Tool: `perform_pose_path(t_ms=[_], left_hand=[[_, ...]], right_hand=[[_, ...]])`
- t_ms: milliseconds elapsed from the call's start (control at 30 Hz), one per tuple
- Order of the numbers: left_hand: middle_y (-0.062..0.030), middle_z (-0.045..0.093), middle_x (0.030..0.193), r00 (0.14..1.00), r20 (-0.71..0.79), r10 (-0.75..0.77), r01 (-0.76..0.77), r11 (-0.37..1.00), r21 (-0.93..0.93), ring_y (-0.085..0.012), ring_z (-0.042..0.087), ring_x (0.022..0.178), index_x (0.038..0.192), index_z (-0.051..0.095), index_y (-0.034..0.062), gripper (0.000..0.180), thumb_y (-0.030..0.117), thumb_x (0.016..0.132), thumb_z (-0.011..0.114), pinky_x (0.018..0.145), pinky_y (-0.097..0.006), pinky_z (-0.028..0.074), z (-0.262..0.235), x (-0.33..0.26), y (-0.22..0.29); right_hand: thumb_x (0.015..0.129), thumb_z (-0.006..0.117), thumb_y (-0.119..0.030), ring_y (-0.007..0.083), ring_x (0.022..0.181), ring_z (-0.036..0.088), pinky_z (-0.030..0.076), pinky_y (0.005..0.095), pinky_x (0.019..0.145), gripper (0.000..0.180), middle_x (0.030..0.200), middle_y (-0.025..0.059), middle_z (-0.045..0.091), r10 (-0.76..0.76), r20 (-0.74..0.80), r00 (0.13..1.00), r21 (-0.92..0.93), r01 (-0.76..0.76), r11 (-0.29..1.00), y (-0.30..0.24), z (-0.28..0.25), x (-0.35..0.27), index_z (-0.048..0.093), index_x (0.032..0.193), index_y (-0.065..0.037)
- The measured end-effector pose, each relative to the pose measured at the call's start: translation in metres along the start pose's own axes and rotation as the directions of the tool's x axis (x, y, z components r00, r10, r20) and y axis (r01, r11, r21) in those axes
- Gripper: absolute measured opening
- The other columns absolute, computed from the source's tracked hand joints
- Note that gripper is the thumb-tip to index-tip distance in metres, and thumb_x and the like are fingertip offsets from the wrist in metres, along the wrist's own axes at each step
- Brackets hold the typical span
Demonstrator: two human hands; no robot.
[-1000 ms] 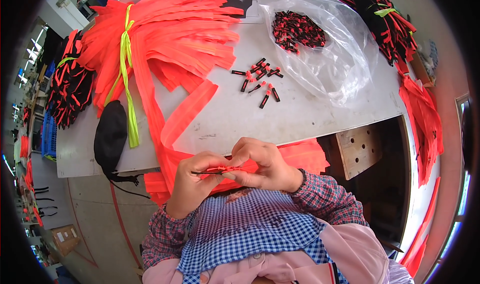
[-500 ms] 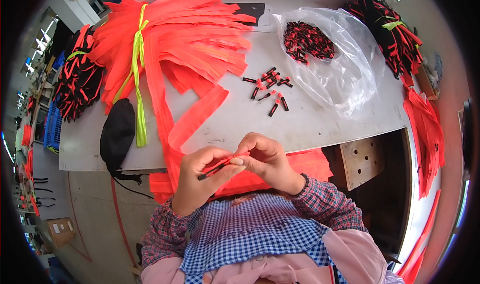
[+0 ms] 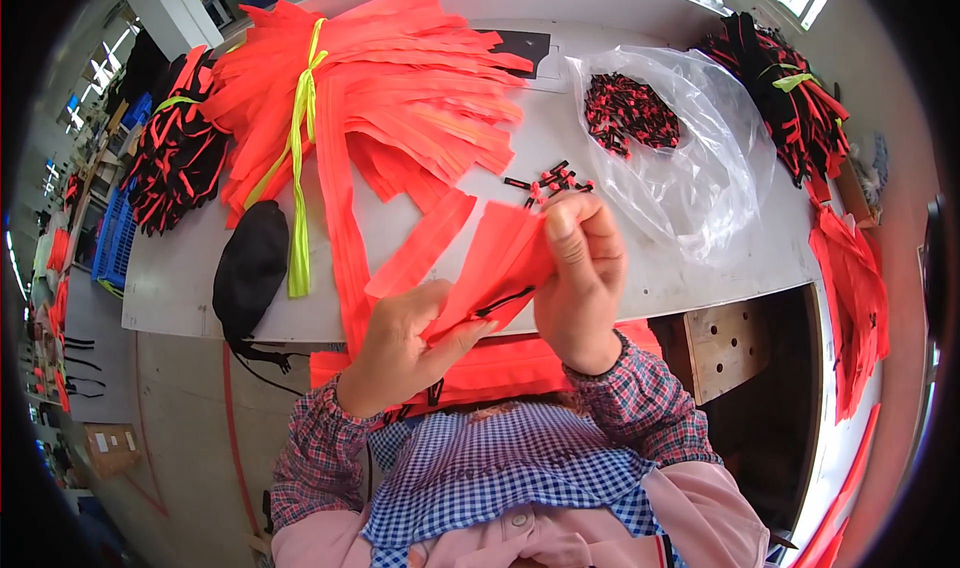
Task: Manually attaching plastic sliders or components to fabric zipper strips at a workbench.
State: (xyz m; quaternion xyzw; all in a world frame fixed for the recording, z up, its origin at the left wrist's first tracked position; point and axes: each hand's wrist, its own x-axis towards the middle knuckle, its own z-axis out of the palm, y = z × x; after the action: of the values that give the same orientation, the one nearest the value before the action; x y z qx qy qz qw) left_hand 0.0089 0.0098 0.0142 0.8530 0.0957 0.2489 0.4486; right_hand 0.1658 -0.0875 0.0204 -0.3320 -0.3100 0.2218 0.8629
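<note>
Between my hands is a bright orange-red zipper tape (image 3: 495,253), spread out above the table's near edge. A black zipper pull (image 3: 505,302) lies across the tape close to my left fingertips. My left hand (image 3: 405,343) is closed, pinching the tape's lower part between thumb and fingers. Higher up and to the right, my right hand (image 3: 582,283) pinches the tape's other side, thumb against forefinger. Some loose black and red zipper pulls (image 3: 552,180) are on the table just beyond, partly hidden by my right hand and the tape.
A large tied bundle of orange-red tapes (image 3: 400,68) covers the table's left half. Beside it lies a black pouch-like thing (image 3: 250,268). A clear plastic bag (image 3: 715,188) holds many more pulls. Black-and-red bundles (image 3: 765,68) sit at the far right. More tapes (image 3: 500,366) lie across my lap.
My hands have drawn apart. The right one moved up and to the right, spreading the tape that was bunched between the fingers. The black pull now shows on the tape's face.
</note>
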Motion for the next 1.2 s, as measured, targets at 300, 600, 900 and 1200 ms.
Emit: perform_pose_path(t_ms=[300,600,900,1200], left_hand=[[-0.0109,0.073,0.092,0.979,0.149,-0.139,0.123,0.986,0.115,-0.0159,0.068,0.080,0.112,0.065,-0.0040,0.027,0.010,0.091,0.074,0.072,-0.031,0.053,-0.010,0.022,0.010],[-0.0042,0.068,0.080,0.985,0.135,-0.106,0.118,0.990,-0.080,-0.0045,0.058,0.072,0.105,0.070,-0.0035,0.021,0.011,0.092,0.076,0.062,-0.025,0.048,-0.008,0.040,0.009],[0.0015,0.065,0.079,0.937,0.161,-0.311,0.340,0.919,-0.202,-0.0025,0.053,0.071,0.102,0.071,-0.0042,0.021,0.014,0.092,0.076,0.059,-0.024,0.044,-0.003,0.030,0.009],[0.0000,0.049,0.069,0.986,0.022,-0.164,0.164,0.961,-0.222,-0.0036,0.043,0.065,0.090,0.066,-0.0050,0.019,0.012,0.092,0.075,0.054,-0.027,0.038,0.008,0.026,0.000]], right_hand=[[0.103,0.062,-0.010,0.0031,0.076,0.052,0.043,0.0200,0.068,0.006,0.088,-0.0031,0.061,-0.132,-0.101,0.986,0.019,0.134,0.991,-0.025,-0.011,0.025,0.061,0.101,-0.005],[0.098,0.071,-0.014,0.0050,0.083,0.061,0.049,0.0228,0.071,0.022,0.100,0.0005,0.070,0.138,0.097,0.986,-0.216,-0.114,0.970,-0.033,-0.028,0.025,0.066,0.116,-0.002],[0.093,0.077,-0.015,0.0077,0.085,0.066,0.055,0.0255,0.070,0.024,0.100,0.0027,0.074,0.345,0.199,0.917,-0.458,-0.224,0.860,-0.017,-0.035,-0.002,0.074,0.111,0.000],[0.093,0.076,-0.017,0.0112,0.071,0.068,0.054,0.0285,0.061,0.025,0.090,0.0070,0.072,0.337,0.225,0.914,-0.577,-0.154,0.802,-0.019,-0.036,-0.015,0.071,0.109,0.001]])
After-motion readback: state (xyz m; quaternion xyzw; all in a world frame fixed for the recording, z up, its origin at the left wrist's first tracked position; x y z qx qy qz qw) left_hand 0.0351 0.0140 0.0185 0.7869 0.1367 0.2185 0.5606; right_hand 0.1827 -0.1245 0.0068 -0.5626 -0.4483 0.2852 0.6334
